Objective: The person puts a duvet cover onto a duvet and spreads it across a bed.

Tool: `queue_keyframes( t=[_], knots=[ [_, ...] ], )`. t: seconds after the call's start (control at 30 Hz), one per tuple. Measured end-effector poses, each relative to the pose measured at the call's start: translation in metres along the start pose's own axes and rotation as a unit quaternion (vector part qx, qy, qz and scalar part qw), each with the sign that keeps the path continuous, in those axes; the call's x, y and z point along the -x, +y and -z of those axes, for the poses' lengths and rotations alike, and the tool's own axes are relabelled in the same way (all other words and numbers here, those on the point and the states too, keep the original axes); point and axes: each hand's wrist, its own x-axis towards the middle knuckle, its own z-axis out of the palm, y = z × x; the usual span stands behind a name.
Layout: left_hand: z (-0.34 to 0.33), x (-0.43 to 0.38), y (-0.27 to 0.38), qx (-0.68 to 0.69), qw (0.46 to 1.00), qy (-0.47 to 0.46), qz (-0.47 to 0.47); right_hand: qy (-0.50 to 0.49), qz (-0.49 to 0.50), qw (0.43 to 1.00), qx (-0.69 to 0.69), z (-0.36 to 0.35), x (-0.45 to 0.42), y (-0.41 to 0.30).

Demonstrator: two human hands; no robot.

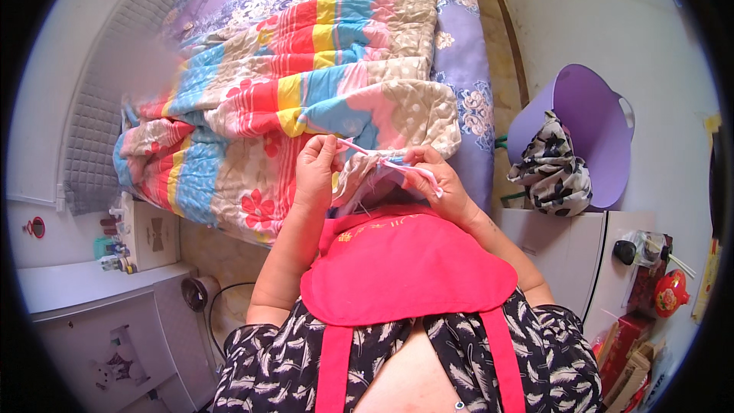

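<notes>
Before me, a quilted cover with red, yellow, blue and beige patterned bands lies in folds across the bed. My left hand pinches one end of a thin pink fabric tie between thumb and fingertips. My right hand grips a pink and white fabric strip, whose loose end hangs past the fingers. Between both hands the two strips meet at a gathered beige corner of cloth with loose white threads. Whether they are knotted there is too small to tell. A red apron covers my front.
Under the cover is a bed with a purple patterned sheet. On the right, a purple plastic basket with a black-and-white cloth stands by a white cabinet. A white cabinet and a small waste bin are at left.
</notes>
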Motion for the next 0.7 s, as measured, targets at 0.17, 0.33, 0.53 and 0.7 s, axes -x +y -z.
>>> queue_keyframes(
  t=[0.17,0.33,0.53,0.7],
  knots=[
    [-0.016,0.001,0.026,-0.12,0.987,-0.09,-0.052,-0.028,-0.097,0.954,-0.283,-0.003,-0.017,-0.006],
    [-0.041,0.01,0.05,-0.263,0.929,-0.207,-0.158,0.022,-0.242,0.874,-0.422,-0.02,-0.031,-0.005],
    [-0.055,0.006,0.035,-0.334,0.862,-0.224,-0.309,0.022,-0.058,0.985,-0.161,-0.025,-0.028,0.009],
    [-0.051,0.009,0.022,-0.325,0.909,-0.127,-0.228,0.01,-0.262,0.892,-0.367,-0.016,-0.016,0.004]
  ],
)
